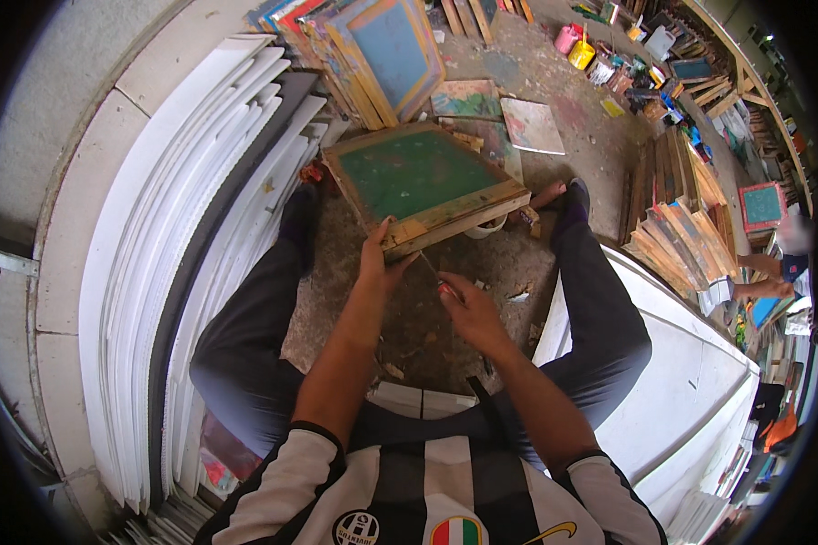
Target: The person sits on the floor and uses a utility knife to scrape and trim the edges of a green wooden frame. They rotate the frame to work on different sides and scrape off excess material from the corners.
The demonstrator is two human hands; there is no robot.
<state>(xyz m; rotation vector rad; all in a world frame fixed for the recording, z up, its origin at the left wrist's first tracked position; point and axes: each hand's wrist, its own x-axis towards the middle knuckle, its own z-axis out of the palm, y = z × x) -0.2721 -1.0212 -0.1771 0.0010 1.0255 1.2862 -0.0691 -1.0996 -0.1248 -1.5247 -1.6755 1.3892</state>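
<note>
A wooden screen-printing frame with green mesh is tilted between my legs, its far side out toward my feet. My left hand is closed around its near left corner, thumb on top and fingers below. My right hand grips a thin-shafted tool, like a screwdriver, with some red at the handle. The shaft points up at the near edge of the frame; whether its tip touches the wood I cannot tell. Partly hidden under the frame's right side is a white tub.
White panels stand stacked on my left, and white sheets lie on my right. More frames lean ahead. Wooden frames are piled at the right, near a yellow pot. Another person's arm shows at far right.
</note>
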